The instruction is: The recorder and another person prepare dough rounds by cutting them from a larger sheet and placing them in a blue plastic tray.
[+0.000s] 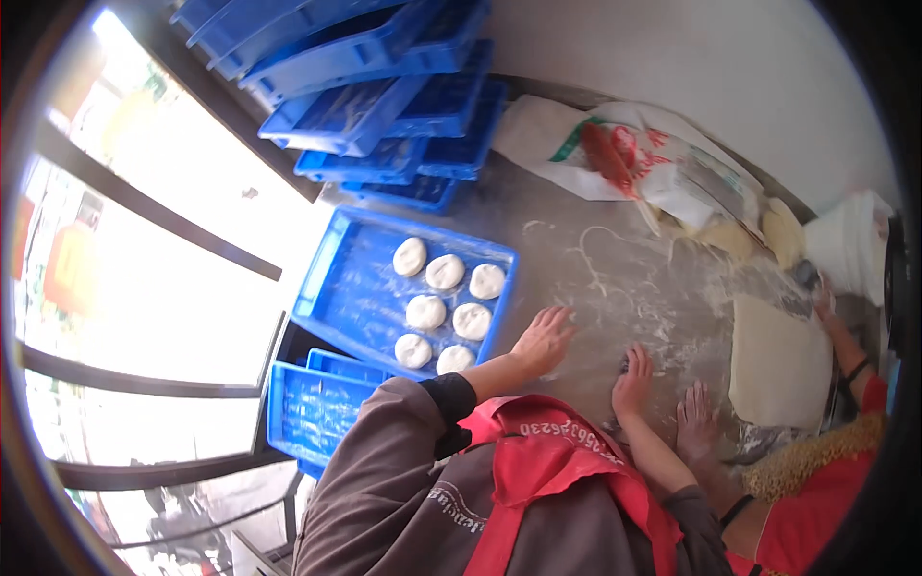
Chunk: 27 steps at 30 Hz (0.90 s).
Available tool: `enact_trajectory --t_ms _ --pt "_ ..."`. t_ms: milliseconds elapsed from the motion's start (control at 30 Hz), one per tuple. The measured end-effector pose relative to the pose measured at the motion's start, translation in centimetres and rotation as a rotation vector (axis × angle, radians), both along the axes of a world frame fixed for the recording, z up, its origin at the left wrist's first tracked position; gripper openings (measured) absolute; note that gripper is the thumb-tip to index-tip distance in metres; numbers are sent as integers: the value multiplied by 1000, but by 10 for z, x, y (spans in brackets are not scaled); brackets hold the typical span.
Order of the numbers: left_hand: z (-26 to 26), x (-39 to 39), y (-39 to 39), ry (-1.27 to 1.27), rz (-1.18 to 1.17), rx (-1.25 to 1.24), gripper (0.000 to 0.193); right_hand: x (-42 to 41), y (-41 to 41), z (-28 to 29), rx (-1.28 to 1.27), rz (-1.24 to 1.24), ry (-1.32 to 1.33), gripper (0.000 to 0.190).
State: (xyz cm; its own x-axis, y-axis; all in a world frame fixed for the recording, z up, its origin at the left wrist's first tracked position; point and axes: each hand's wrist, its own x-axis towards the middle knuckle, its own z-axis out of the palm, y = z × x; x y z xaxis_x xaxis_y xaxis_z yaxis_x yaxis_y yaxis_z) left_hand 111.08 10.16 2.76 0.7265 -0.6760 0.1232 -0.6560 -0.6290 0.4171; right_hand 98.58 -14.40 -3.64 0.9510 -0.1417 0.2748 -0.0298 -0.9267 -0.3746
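Note:
My left hand (545, 342) reaches over the floured worktop (555, 259), palm down, just right of a blue plastic tray (346, 309). No object shows in its fingers. Several round white dough pieces (425, 312) lie in the tray, grouped toward its right side. My right hand (634, 378) is low over the same worktop, close to the apron, with its fingers stretched out. A dark patch shows beside its thumb; whether it is shadow or a thing I cannot tell.
At the right, a co-worker's hand (697, 414) rests near a thick dough slab (778, 360); their other hand (825, 299) is beyond it. Stacked blue trays (346, 108) rise at the back left. A printed sack (634, 158) and a white bucket (846, 241) stand along the wall.

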Motion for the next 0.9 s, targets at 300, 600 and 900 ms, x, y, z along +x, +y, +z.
enact_trajectory --t_ms 300,600,900 --pt "25 -30 90 87 567 9 78 -4 -7 0 -18 -24 -1 51" --pt "6 -19 71 110 427 80 36 46 107 15 -42 753 111 60" --pt "17 -7 18 172 234 172 50 56 5 27 -155 185 317 59"
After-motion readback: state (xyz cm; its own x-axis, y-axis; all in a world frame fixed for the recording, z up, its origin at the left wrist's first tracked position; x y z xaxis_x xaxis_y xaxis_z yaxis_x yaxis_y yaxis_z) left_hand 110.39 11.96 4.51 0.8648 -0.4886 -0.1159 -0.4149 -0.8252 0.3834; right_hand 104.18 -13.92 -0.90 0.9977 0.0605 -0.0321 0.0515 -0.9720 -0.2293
